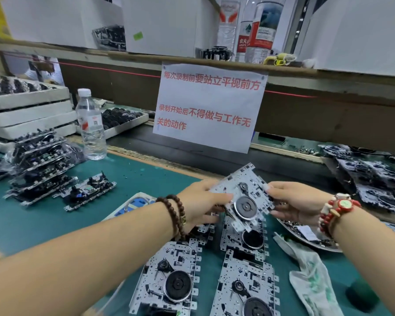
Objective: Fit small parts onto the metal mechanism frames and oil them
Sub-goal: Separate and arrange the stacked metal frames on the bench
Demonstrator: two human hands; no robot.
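one metal frame [242,197] is held up over the green tabletop [128,176], tilted, gripped at its left edge by the left hand [198,201] and pinched at its right edge by the right hand [299,201], fingers of both curled round it. three more frames [171,281] are laid flat below it, plus a fourth mostly hidden under the held one. one stack of finished frames [39,165] is seen at the left with a single one [89,192] beside it, and a heap [369,176] at the right, too jumbled to count. a metal dish [306,233] of small parts is half covered by the right wrist. one water bottle [91,126] is stood on the tabletop, three more on the shelf [244,30]. a paper notice [210,106] is hung in front, and a crumpled glove [312,277] lies at the lower right.
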